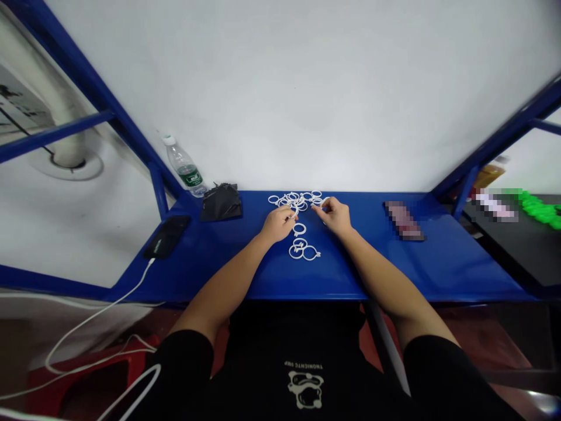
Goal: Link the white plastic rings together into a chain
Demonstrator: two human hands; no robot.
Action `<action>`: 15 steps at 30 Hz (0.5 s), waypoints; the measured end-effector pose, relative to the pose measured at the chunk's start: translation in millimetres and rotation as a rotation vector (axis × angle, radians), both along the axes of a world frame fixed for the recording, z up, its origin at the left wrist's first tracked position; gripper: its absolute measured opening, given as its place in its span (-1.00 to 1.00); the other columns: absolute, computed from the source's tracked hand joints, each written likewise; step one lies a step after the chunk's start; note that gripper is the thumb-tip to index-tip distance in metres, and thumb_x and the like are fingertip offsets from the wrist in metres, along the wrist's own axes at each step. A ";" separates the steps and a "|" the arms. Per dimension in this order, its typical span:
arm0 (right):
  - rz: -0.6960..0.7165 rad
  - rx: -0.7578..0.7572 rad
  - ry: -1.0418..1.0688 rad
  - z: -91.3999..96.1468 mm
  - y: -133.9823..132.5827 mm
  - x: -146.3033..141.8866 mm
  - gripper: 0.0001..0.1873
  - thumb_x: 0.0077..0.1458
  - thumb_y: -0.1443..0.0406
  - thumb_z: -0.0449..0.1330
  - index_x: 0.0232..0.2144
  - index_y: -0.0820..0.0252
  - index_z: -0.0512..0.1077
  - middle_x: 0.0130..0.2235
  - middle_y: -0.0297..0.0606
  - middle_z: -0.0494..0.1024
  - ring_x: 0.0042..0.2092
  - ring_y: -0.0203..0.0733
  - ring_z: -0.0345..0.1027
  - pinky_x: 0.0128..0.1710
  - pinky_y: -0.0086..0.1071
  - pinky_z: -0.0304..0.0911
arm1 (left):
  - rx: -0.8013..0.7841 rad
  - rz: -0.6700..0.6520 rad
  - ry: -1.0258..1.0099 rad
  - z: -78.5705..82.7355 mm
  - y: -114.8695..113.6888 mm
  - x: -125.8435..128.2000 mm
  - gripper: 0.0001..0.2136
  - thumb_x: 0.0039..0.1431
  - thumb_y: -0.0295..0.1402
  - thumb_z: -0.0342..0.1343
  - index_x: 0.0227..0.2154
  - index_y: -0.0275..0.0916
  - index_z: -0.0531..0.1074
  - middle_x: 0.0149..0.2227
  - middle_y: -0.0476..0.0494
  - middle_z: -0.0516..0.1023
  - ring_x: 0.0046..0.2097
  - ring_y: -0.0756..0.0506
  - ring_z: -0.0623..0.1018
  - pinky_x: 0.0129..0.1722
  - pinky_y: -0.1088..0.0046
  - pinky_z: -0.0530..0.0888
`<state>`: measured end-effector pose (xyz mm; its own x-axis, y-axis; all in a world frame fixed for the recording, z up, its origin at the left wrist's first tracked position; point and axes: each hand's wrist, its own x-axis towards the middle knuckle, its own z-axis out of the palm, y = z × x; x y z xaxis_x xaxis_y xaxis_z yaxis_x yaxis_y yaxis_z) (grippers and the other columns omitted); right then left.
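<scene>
A heap of several white plastic rings (pixel 296 199) lies at the back of the blue table (pixel 438 263). My left hand (pixel 279 223) rests at the heap's near edge, fingers curled on a white ring. My right hand (pixel 335 214) sits just right of the heap, fingers pinched on another white ring. A few separate white rings (pixel 304 250) lie closer to me, between my forearms, with one more ring (pixel 299 229) just above them.
A water bottle (pixel 184 166) stands at the back left beside a crumpled black bag (pixel 221 202). A black phone (pixel 167 235) with a white cable (pixel 94 316) lies at the left edge. A blurred object (pixel 404 220) lies on the right. Green items (pixel 540 208) sit on a neighbouring black table.
</scene>
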<state>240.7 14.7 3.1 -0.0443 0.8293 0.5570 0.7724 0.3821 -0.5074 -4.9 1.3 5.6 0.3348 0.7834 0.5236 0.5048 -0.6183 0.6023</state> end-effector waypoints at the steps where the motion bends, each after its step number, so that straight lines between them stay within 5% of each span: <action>1: 0.003 -0.004 0.007 -0.6 0.2 0.0 -0.50 0.28 -0.17 0.16 -0.33 0.12 0.42 -0.44 -0.24 0.57 -0.43 -0.17 0.43 -0.38 -0.35 0.25 | -0.004 -0.007 -0.001 -0.1 -0.4 0.0 -0.76 0.17 -0.57 0.08 -0.29 -0.20 0.64 -0.26 -0.09 0.62 -0.32 -0.06 0.54 -0.20 0.37 0.51; 4: 0.050 0.001 0.036 -2.0 1.1 -0.9 -0.54 0.29 -0.14 0.18 -0.33 0.10 0.39 -0.42 -0.26 0.56 -0.44 -0.20 0.39 -0.39 -0.37 0.23 | 0.004 -0.056 0.021 0.2 -3.1 0.5 -0.79 0.27 -0.47 0.12 -0.15 -0.20 0.64 -0.16 -0.11 0.64 -0.32 -0.05 0.55 -0.18 0.37 0.50; 8: 0.207 -0.006 0.019 -0.3 1.7 -2.7 -0.63 0.34 -0.05 0.18 -0.28 0.10 0.46 -0.35 -0.27 0.60 -0.39 -0.20 0.42 -0.35 -0.36 0.27 | 0.023 -0.093 0.127 2.5 -6.7 2.5 -0.67 0.45 -0.26 0.05 -0.38 -0.20 0.62 -0.29 -0.11 0.65 -0.25 -0.06 0.58 -0.16 0.40 0.46; 15: 0.280 0.049 -0.041 6.6 1.2 -1.9 -0.68 0.46 0.10 0.05 -0.04 0.05 0.57 -0.11 -0.17 0.66 -0.08 -0.05 0.52 -0.04 -0.23 0.39 | -0.102 -0.109 0.187 3.9 -7.0 4.4 -0.72 0.38 -0.17 0.20 -0.44 -0.14 0.62 -0.24 -0.04 0.73 -0.19 -0.08 0.66 -0.24 0.46 0.42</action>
<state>238.8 15.9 9.7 -0.2913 0.7534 0.5895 0.6527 0.6070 -0.4533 -0.5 -5.7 9.5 0.5040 0.7830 0.3647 0.5472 -0.6161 0.5666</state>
